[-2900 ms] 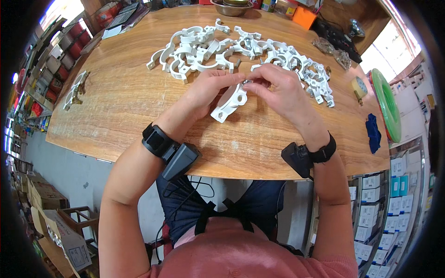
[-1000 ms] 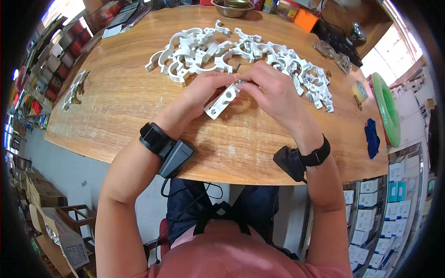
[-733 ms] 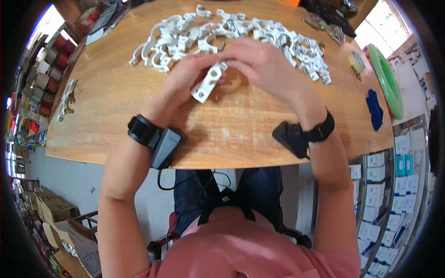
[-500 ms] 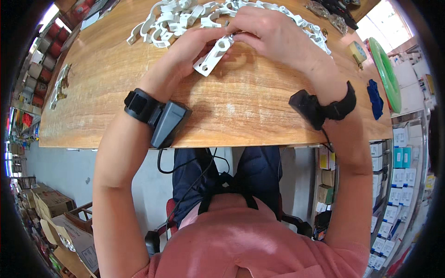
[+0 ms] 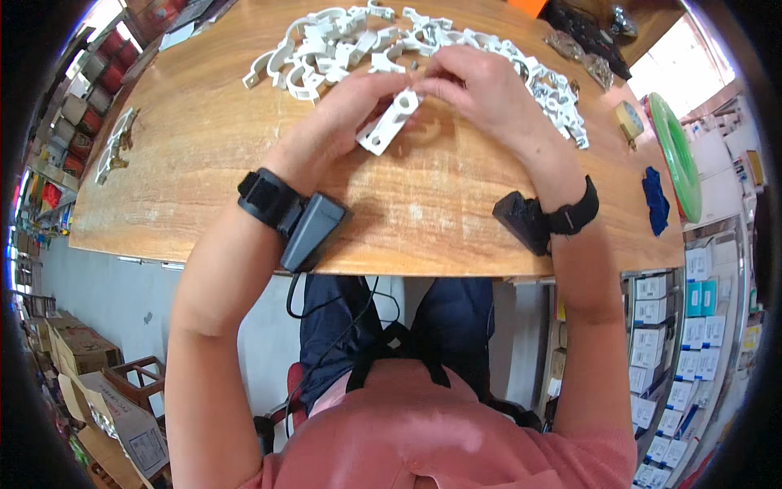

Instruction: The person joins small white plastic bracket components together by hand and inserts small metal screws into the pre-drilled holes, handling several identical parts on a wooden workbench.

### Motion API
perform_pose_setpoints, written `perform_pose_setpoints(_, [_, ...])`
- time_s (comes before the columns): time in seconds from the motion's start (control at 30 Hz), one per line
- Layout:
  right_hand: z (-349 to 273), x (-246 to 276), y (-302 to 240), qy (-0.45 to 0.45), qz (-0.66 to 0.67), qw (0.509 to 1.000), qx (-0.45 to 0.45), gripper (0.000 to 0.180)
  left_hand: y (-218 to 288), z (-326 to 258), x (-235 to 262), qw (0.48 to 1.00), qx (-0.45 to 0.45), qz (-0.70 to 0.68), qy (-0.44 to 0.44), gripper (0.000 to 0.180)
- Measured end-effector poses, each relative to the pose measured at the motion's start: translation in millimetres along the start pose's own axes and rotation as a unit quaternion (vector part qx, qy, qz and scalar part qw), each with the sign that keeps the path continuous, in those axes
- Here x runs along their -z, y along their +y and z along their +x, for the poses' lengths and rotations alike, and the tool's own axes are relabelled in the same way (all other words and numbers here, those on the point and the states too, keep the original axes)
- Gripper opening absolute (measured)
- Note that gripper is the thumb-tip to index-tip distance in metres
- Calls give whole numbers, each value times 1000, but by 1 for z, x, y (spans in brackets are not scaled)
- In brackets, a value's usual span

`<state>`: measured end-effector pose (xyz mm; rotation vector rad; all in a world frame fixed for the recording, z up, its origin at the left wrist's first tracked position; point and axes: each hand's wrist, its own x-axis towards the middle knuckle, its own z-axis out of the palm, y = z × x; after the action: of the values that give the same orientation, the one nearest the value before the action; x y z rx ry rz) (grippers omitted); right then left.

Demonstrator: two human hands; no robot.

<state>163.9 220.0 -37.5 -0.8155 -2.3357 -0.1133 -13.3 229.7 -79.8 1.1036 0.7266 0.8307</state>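
A white plastic bracket with a round hole at each end slants over the middle of the table. My left hand is closed around its far end and left side. At that same end the fingertips of my right hand are pinched together, close to the left ones. Whatever is between those right fingertips is too small or hidden to make out. Just beyond my hands lies a heap of white plastic pipe clips. A second pile of small white pieces with metal bits stretches to the right.
The wooden table has brass-fitted white pieces at its left edge. On the right are a roll of tape, a blue cloth and a green ring. Plastic bags lie far right. A cable hangs from my left wrist device.
The whole view has shifted, so the table and heaps sit lower and more of the far side shows. Both hands stay together at the bracket's far end.
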Motion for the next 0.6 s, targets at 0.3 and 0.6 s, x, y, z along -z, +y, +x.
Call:
perform_pose_setpoints(0.3, [-12,11,-2,-33,30,999,-27,13,4,0,-5,1000,11,10,16,26])
perform_pose_setpoints(0.6, [-13,5,-9,5,22,999,-40,16,6,-6,-9,1000,15,0,25,25])
